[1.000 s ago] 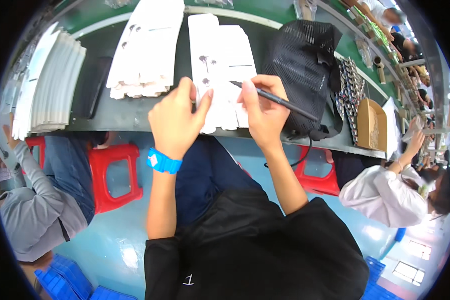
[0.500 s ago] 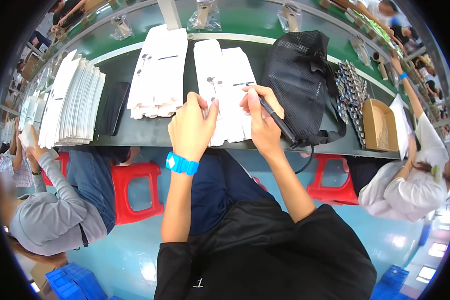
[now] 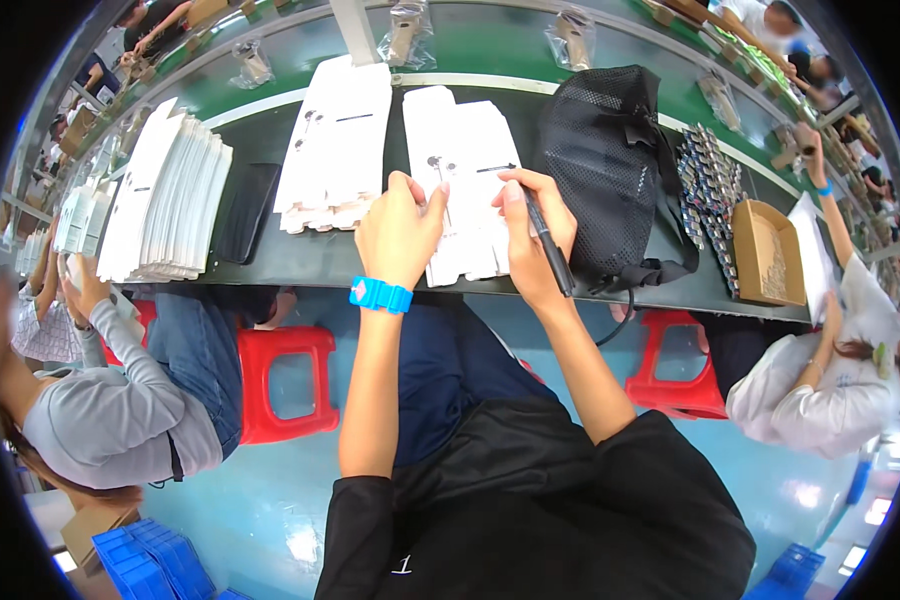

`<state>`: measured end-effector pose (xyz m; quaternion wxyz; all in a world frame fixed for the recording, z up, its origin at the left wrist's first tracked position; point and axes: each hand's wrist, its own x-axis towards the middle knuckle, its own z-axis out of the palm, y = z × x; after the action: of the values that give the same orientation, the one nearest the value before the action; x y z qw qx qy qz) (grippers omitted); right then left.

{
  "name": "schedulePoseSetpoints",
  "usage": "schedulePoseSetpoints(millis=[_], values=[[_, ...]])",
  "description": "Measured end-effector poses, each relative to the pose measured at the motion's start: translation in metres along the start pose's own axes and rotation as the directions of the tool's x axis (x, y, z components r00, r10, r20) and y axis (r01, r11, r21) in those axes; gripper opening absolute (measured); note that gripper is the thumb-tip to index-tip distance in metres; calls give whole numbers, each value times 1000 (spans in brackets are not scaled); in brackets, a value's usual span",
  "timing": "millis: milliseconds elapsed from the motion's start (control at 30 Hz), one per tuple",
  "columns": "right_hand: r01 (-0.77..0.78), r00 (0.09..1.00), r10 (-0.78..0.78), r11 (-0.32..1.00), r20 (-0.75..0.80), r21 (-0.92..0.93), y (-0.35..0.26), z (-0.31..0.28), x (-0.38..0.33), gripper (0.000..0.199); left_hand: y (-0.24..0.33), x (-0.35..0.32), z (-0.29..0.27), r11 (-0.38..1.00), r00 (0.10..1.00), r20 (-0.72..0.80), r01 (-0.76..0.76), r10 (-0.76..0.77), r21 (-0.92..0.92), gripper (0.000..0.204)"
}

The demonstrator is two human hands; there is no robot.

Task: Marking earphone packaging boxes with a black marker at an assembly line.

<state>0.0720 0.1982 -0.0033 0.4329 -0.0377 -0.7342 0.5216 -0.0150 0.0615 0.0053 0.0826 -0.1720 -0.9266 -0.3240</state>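
Observation:
My right hand (image 3: 542, 240) grips a black marker pen (image 3: 550, 244), its thumb and fingers closed around the barrel. Below both hands lie two overlapping stacks of flat white printed cartons (image 3: 475, 135), each with dark earphone pictures. My left hand (image 3: 402, 235), with a blue wristband, rests at the left edge of these cartons. Its thumb stands apart from the curled index finger and nothing shows between them; the other fingers are mostly hidden. To its left lies another pile of white cartons (image 3: 338, 140).
A black mesh bag (image 3: 600, 170) sits right of the cartons, by small metallic parts (image 3: 708, 190) and an open cardboard box (image 3: 770, 255). At left are a dark phone-like slab (image 3: 248, 215) and a thick carton stack (image 3: 165, 200). Co-workers sit on both sides.
The whole view has shifted slightly, so the table appears further right. The pen has tilted steeper in my right hand. My left hand stays beside the cartons.

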Motion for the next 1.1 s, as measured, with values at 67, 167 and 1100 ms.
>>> schedulePoseSetpoints(millis=[67, 167, 1100], values=[[31, 1000, -31, 1000, 7, -5, -5, 2, -1, 13, -6, -4, 5, 999, 999, -38, -10, 11, 41, 43], [44, 999, -45, 993, -9, -105, -7, -4, -5, 15, -1, -11, 7, 997, 996, -89, -6, 14, 83, 47], [278, 958, -287, 935, -13, -219, -4, -1, 2, 16, -74, 56, -129, 744, 997, -61, -72, 42, -664, 21]])
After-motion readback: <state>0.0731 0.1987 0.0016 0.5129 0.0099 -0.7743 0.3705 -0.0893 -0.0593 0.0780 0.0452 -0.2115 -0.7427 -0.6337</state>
